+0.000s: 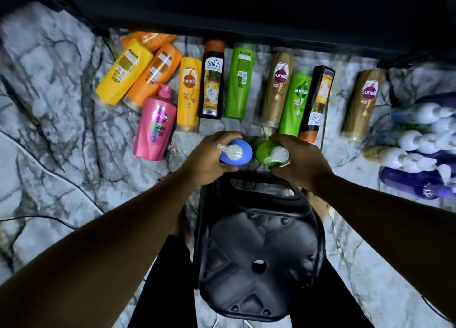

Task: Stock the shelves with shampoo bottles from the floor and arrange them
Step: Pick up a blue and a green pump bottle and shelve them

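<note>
Lying bottles (239,81) beyond black stool (259,253)

Left hand (208,156) and right hand (302,161) reach forward and down, side by side.
The left hand's fingers curl round a blue bottle (240,155) from the left; the right hand's fingers curl round a green bottle (265,151) from the right. Bare forearms stretch in from the near left and near right corners, meeting toward the middle, hands close but apart.
</note>
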{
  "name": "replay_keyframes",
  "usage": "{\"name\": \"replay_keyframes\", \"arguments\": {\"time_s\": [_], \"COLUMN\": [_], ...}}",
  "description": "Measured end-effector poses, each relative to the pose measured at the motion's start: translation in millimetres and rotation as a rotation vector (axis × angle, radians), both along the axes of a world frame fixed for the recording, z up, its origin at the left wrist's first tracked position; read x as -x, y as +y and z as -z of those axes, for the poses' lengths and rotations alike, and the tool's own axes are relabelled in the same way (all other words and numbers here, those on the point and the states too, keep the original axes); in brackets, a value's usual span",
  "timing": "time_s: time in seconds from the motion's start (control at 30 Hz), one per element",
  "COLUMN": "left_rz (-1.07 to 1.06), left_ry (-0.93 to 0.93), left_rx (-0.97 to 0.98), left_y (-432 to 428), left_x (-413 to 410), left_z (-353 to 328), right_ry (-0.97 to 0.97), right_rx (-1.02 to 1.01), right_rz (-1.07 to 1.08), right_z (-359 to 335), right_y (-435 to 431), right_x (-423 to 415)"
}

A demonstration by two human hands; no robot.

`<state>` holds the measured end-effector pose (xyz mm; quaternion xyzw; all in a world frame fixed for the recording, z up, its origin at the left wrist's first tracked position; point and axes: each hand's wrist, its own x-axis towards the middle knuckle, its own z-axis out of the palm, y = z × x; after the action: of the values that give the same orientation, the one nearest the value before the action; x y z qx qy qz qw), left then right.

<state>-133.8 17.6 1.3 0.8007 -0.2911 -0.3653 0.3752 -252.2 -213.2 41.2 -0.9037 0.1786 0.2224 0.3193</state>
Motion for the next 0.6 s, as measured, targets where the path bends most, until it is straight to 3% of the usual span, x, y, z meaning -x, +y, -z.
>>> {"name": "replay_keyframes", "arguments": {"time_s": [0.3,0.6], "left_rz": [-0.309,-0.257], "left_ry": [0.123,0.056], "left_rx": [0.044,0.129], "left_y": [2,0], "left_x": [14,-9], "left_z": [-111,-359], "right_ry": [-0.034,-0.305], "right_rx": [-0.092,-0.229], "right_rz": [0.312,0.441], "right_z": [-105,-336], "right_y": [15,15], "right_x": [8,11]}}
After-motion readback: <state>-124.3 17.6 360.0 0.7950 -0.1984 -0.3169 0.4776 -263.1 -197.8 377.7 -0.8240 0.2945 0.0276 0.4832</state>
